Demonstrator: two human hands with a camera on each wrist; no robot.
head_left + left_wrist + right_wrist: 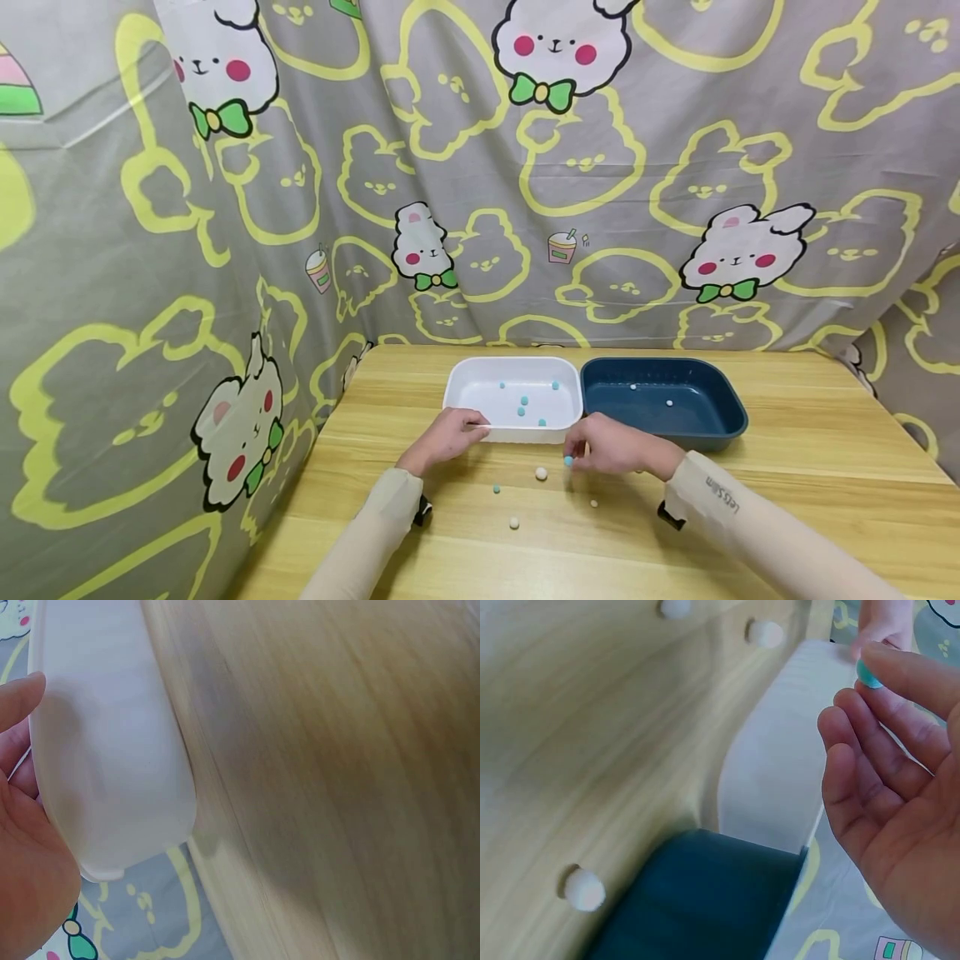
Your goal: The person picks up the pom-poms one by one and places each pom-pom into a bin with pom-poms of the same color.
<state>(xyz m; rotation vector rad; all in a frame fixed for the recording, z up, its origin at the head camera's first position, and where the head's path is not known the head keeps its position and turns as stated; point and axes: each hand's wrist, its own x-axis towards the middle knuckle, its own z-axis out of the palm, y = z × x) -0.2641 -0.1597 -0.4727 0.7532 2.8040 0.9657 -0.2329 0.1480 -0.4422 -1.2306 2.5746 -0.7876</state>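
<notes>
My right hand (611, 443) pinches a small turquoise ball (868, 674) between thumb and index finger, its other fingers loosely bent. In the head view it hovers over the table close to the front right corner of a white plastic tub (517, 434). With my left hand (448, 435) I hold that tub's rim at the front left, the thumb (28, 691) lying at the edge. Inside the white tub lie several turquoise balls (524, 401). Touching its right side is a dark blue tub (663, 432) with two white balls (669, 403) in it.
On the wooden table (810, 467) in front of the tubs are loose white balls (541, 473) and one small turquoise ball (496, 489). A grey patterned curtain (480, 183) hangs behind the table and along its left side.
</notes>
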